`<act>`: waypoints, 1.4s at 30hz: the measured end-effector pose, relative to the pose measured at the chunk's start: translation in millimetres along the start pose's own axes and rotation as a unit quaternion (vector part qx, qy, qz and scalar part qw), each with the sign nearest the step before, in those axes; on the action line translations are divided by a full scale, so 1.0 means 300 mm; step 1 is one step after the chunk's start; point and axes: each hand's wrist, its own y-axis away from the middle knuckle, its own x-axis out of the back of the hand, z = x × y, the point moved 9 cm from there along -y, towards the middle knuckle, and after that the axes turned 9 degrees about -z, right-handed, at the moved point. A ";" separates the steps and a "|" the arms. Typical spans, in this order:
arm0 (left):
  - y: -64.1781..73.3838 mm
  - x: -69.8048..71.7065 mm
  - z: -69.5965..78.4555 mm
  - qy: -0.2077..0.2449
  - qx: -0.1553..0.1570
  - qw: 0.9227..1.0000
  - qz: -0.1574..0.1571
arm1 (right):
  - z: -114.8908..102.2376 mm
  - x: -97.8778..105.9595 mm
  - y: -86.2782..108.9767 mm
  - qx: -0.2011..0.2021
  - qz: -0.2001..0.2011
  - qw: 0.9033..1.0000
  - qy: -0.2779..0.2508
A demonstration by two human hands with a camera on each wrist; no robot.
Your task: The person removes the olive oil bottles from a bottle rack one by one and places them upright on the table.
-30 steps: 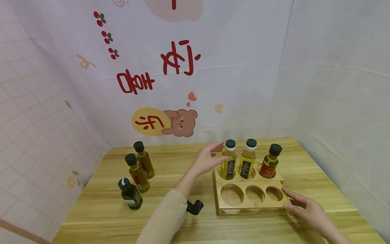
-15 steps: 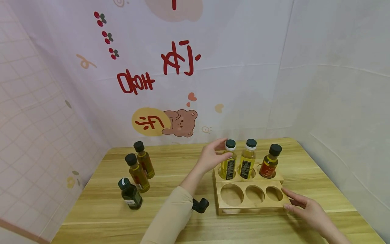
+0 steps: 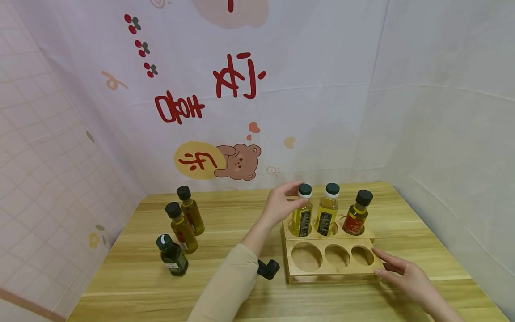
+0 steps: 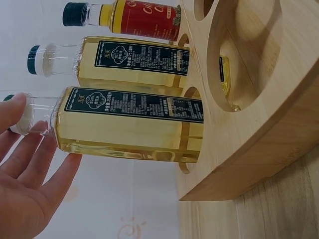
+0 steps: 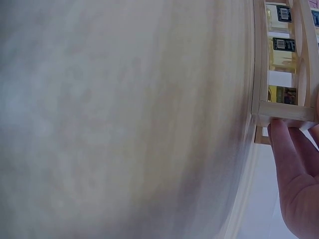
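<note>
On the tabletop (image 3: 237, 210), at about nine o'clock from the wooden rack (image 3: 323, 269), a squat dark bottle (image 3: 175, 259) is stood upright; just beyond it, towards ten o'clock, a black-capped bottle (image 3: 185, 235) and a farther black-capped bottle (image 3: 193, 217) are lined up, presumably within the left hand's reach. At the rack's eleven o'clock, the neck of the leftmost oil bottle (image 3: 301, 221) is pinched by the left hand (image 3: 279, 205), the thumb on the near side and the fingers behind; the neck is likely chosen because it is slim and the lower body is enclosed by its back-row hole. Whether the base is seated cannot be told. At twelve o'clock a matching oil bottle (image 3: 326, 219), and at one o'clock a red-labelled bottle (image 3: 355, 219), are held upright by the same row, untouched. At four o'clock the rack's right end is pressed by the right hand (image 3: 406, 279), its fingers extended and the thumb spread to the front corner, seemingly so that sliding is prevented; whether any finger is hooked beneath cannot be told.
</note>
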 end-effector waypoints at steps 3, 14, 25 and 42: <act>-0.001 0.000 0.002 -0.002 -0.003 1.000 0.002 | 0.000 0.000 -0.001 -0.001 -0.001 1.000 -0.002; 0.012 0.004 0.024 -0.005 -0.023 1.000 -0.003 | 0.000 -0.003 -0.002 -0.002 -0.005 1.000 -0.008; 0.048 0.107 0.167 0.019 -0.080 0.997 -0.001 | -0.001 0.000 -0.002 0.002 0.000 1.000 -0.005; 0.130 0.271 0.076 -0.009 -0.056 0.998 0.022 | 0.012 -0.002 0.000 -0.002 -0.004 1.000 -0.005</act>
